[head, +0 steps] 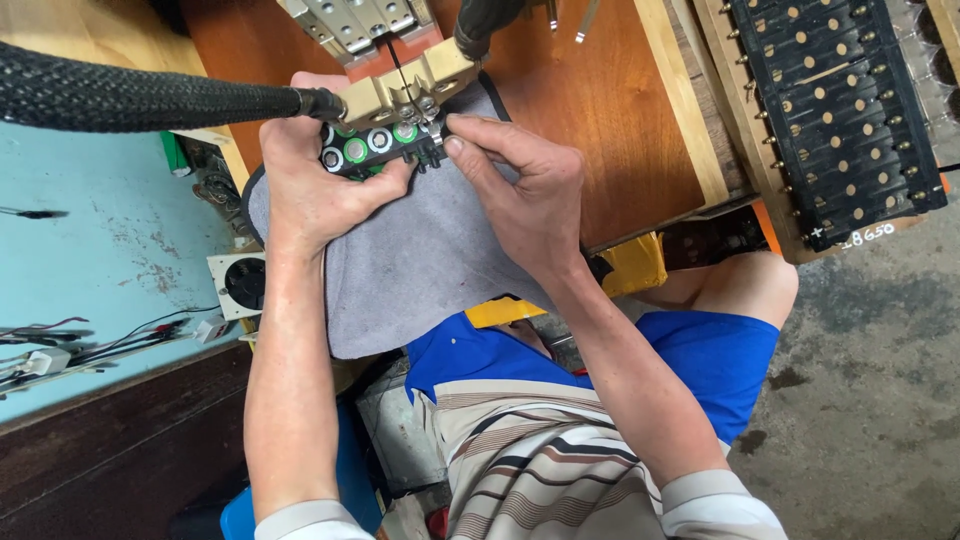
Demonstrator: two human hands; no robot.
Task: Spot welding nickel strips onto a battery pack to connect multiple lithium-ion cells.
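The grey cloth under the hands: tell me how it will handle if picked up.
The grey cloth is probably floppy: it drapes past the wooden board's edge over the lap. It looks thin, so likely light. Pinned under the left hand, it would likely drag when pulled.

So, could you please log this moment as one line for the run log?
left hand: grips black pack of green-ringed round cells | right hand: pinches pack's edge under brass welding head | base: grey felt cloth

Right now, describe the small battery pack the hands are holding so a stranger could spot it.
Find the grey cloth on the brown wooden bench. At its top edge, the left hand and right hand pinch a small battery pack. Its round cell ends have green and white rings.
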